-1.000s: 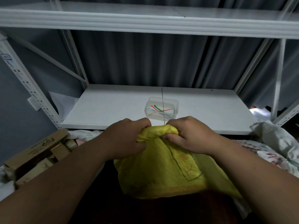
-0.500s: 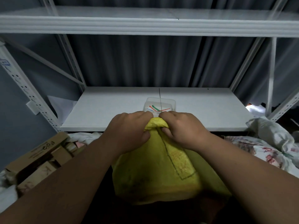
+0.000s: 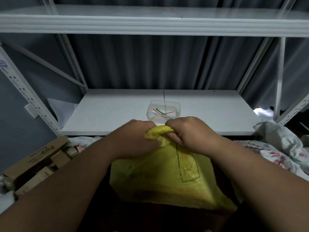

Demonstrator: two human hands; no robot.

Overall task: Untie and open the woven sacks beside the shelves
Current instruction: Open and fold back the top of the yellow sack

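Hidden: fingertips of both hands are curled under or behind the bunched sack top; the tie or knot, if any, can't be seen. Sack mouth: can't tell if open or tied.
Cut off: both forearms run out of frame at the bottom corners; sack base fades into dark shadow below.
Hard to read: faint dark print on the sack front (a rectangular outline, right of centre, plus blurred text on the left), illegible.
Sack [image 3: 167, 178]: yellow woven, creased, upright, centre frame, in front of and below the lower shelf [image 3: 103, 118] edge. Top gathered into a twisted neck.
L hand [image 3: 135, 141]: fingers curled, gripping the left side of the neck, knuckles up.
R hand [image 3: 192, 131]: fingers curled, pinching the right side of the neck; the two hands nearly touch across it.
Shelf contents: clear plastic tub [image 3: 163, 110] w/ coloured strips inside (red, green, blue), just behind the hands.
Upper shelf [image 3: 150, 25]: white beam spanning the top of frame.
Left edge: perforated white upright [image 3: 25, 94]; cardboard boxes [image 3: 38, 163] stacked beside the L forearm, close.
Right edge: white printed sacks [image 3: 284, 148] heaped near the R forearm, beside a second upright.
Room: open gap betw. the two shelves above the hands; grey curtain [image 3: 142, 64] at the back.
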